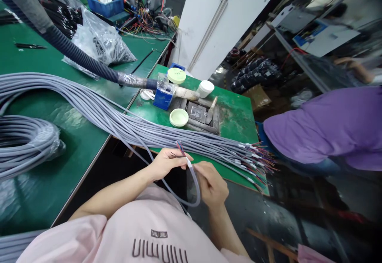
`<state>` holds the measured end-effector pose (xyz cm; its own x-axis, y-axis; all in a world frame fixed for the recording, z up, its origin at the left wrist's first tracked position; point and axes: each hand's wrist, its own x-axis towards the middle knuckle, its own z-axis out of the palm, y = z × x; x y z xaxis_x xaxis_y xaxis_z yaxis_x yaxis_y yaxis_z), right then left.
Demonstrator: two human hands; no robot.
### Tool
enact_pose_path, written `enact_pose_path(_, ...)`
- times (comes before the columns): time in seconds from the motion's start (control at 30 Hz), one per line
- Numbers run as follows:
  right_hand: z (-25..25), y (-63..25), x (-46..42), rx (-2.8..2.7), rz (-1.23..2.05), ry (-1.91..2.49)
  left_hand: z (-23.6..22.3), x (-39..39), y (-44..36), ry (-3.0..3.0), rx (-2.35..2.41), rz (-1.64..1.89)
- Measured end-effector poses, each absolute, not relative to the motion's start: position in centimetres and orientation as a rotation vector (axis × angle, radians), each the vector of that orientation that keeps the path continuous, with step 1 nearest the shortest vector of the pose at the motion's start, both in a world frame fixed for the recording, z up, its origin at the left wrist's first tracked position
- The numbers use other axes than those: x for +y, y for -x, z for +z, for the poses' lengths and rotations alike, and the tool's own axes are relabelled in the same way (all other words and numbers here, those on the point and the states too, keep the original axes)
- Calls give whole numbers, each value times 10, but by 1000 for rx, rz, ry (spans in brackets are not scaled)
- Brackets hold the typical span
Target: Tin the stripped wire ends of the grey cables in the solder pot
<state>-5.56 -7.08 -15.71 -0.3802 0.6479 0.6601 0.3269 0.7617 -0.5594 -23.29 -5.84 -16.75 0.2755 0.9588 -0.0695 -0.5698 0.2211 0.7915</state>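
A grey cable point(196, 191) bends in a loop in front of my body, its end pointing up with a white band and thin coloured wires point(180, 147) fanning out. My left hand point(166, 163) pinches this end between thumb and fingers, just below the loose wires. On the other side, my right hand point(212, 184) is closed, thumb and forefinger against the cable by the white band. Behind both hands lies a thick bundle of grey cables point(167, 132), its stripped, multicoloured ends point(259, 157) gathered at the right.
A solder pot point(197, 112) with a scraper point(211, 110) sits on the green bench, near a pale-green dish point(179, 117) and a white cup point(205, 88). A ribbed hose point(89, 62) crosses above. Coiled cable point(26, 143) lies left. A person in purple point(325, 127) is at right.
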Motion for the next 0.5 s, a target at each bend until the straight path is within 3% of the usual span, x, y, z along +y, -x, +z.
enact_pose_path(0.13,-147,55,-73,-2019,739,960,-161,-60,232,-767,671,1096)
enact_pose_path(0.5,-141,67,-73,-2026,1020,1006,-159,-61,231,-823,701,1147)
